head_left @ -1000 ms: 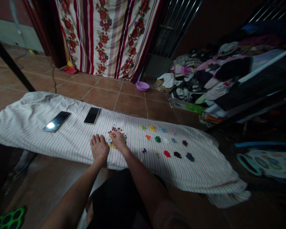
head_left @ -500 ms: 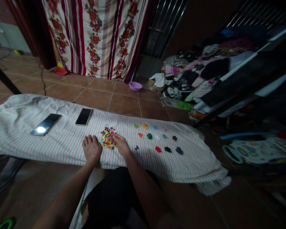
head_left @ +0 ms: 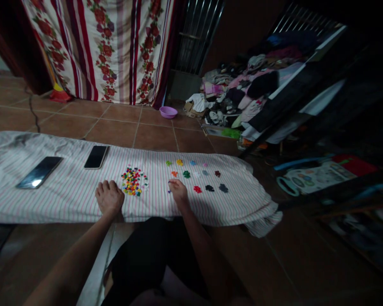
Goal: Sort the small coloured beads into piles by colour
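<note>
A mixed heap of small coloured pieces [head_left: 132, 181] lies on the striped cloth [head_left: 83, 187]. To its left, my left hand [head_left: 110, 197] rests flat on the cloth with its fingers spread, holding nothing. My right hand [head_left: 178, 191] is over the dark blue pieces [head_left: 169, 191], its fingertips pinched on a small dark blue piece [head_left: 170, 182]. Single-colour piles lie beyond and to the right of it, among them orange [head_left: 174, 174], green [head_left: 186, 174], red [head_left: 197, 189], black [head_left: 210, 188] and dark grey [head_left: 223, 188].
Two phones, one [head_left: 96, 157] near the far edge and one [head_left: 40, 172] further left, lie on the cloth. On the tiled floor beyond are a purple basin [head_left: 168, 112] and a heap of clothes [head_left: 239, 91]. A floral curtain [head_left: 121, 51] hangs behind.
My right hand has moved right, from the mixed heap to the dark blue pieces. My left hand stays flat beside the heap. The view has shifted, so the scene sits further left.
</note>
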Action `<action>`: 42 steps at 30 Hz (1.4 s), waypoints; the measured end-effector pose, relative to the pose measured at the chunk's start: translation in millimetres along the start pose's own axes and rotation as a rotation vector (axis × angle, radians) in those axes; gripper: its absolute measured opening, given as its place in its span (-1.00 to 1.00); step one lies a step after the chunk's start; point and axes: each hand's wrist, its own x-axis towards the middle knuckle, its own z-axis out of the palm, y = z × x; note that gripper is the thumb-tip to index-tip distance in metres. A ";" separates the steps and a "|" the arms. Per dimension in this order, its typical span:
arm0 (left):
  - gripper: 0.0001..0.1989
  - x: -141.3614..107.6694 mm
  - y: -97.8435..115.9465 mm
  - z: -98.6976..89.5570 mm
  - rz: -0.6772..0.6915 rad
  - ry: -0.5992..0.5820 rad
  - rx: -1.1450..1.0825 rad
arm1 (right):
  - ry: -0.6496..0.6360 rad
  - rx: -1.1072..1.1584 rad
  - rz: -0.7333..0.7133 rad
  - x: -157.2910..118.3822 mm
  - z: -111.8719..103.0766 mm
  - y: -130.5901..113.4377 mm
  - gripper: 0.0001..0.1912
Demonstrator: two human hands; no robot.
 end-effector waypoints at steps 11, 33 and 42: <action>-0.67 0.8 0.8 -4.8 0.007 -0.021 0.018 | 0.023 -0.458 -0.138 -10.2 -19.6 13.9 -0.74; -0.65 0.6 -0.1 -0.9 0.005 -0.016 0.029 | -0.018 -0.661 -0.328 -20.7 -11.4 20.8 -0.72; -0.62 0.9 -0.7 1.2 -0.009 -0.010 0.003 | 0.020 -0.660 -0.357 -21.3 -8.3 18.6 -0.72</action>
